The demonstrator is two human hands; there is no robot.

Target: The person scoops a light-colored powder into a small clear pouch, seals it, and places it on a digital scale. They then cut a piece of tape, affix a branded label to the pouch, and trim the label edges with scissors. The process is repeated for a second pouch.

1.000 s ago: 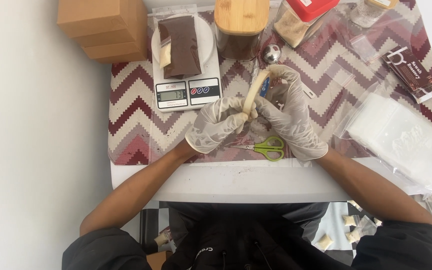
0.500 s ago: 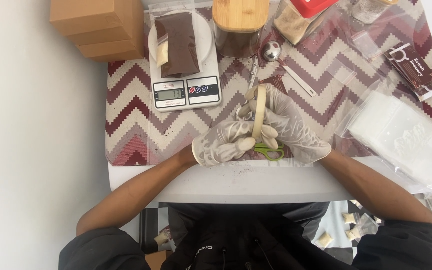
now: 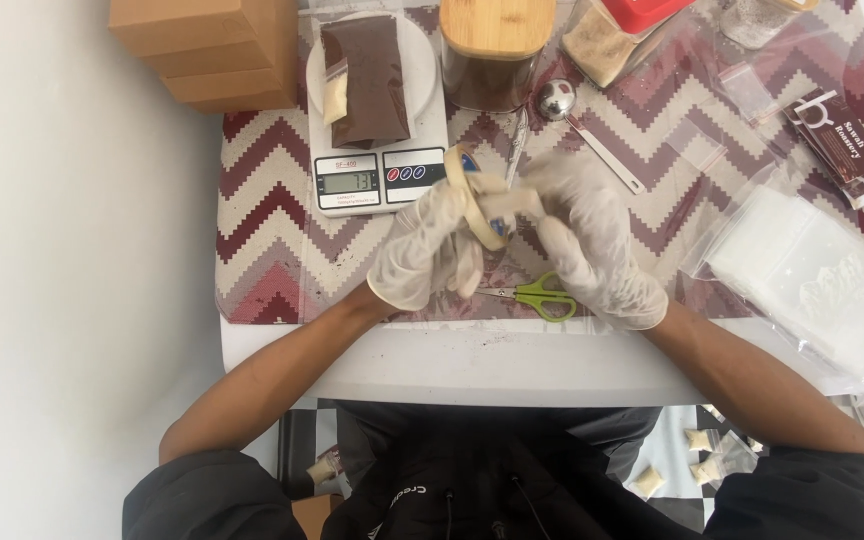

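Note:
Both my hands wear white gloves and meet above a zigzag-patterned mat (image 3: 272,230). My left hand (image 3: 427,250) grips a cream roll of masking tape (image 3: 479,205), held on edge. My right hand (image 3: 592,240) pinches the loose end of the tape (image 3: 514,203) just right of the roll. Green-handled scissors (image 3: 542,296) lie on the mat right below my hands. A white kitchen scale (image 3: 377,180) stands just behind my left hand, carrying a clear bag of brown powder (image 3: 367,80).
Stacked wooden boxes (image 3: 202,50) sit at the back left. A glass jar with a wooden lid (image 3: 497,45), a metal scoop (image 3: 562,100) and small clear bags lie behind. A pile of clear plastic bags (image 3: 812,280) fills the right side.
My hands have lifted off the scissors and shifted slightly left. The tape roll has tilted, and my right hand now pulls at its end.

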